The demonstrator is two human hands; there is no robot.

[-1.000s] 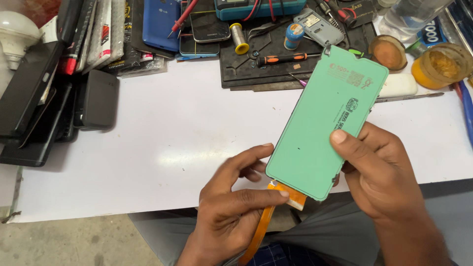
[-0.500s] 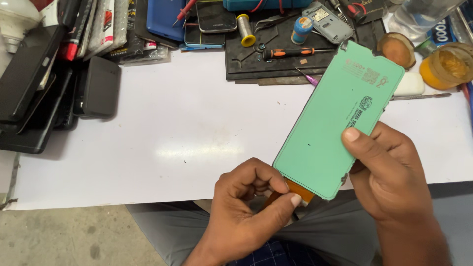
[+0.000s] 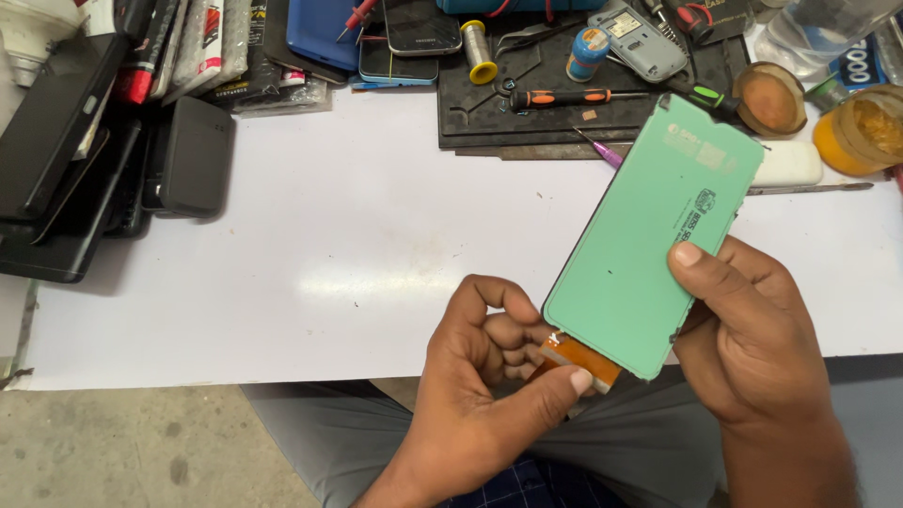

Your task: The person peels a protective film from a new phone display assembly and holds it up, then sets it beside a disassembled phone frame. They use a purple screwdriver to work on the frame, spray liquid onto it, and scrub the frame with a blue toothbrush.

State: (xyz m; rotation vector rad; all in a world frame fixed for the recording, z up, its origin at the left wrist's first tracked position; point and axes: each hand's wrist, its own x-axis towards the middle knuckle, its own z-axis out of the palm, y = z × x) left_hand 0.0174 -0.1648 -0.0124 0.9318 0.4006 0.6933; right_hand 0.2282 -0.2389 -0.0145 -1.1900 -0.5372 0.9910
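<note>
The right hand (image 3: 752, 348) holds a flat rectangular phone display panel with a mint-green backing film (image 3: 649, 240), its thumb laid across the green face near the right edge and the other fingers wrapped behind; the fingers are closed on the panel. The panel is tilted, upper end towards the far right of the white counter (image 3: 329, 254), lower end over the counter's near edge, above the person's lap.

The left hand (image 3: 489, 376) is curled at the panel's lower left corner. Its thumb presses on the orange flexible ribbon strip (image 3: 578, 360) that sticks out from the panel's bottom edge, and the bent fingers sit behind it; the fingers are narrow, pinching the strip.

At the far side of the counter lies a black work mat (image 3: 536, 113) carrying a screwdriver with an orange and black handle (image 3: 555, 96), a small spool of solder wire (image 3: 478, 52) and a grey phone body (image 3: 637, 39). To its right stand a round brown-filled tin (image 3: 769, 99) and an amber jar (image 3: 865, 132). At far left, black flat devices (image 3: 66, 179) are stacked, well apart from both hands.
</note>
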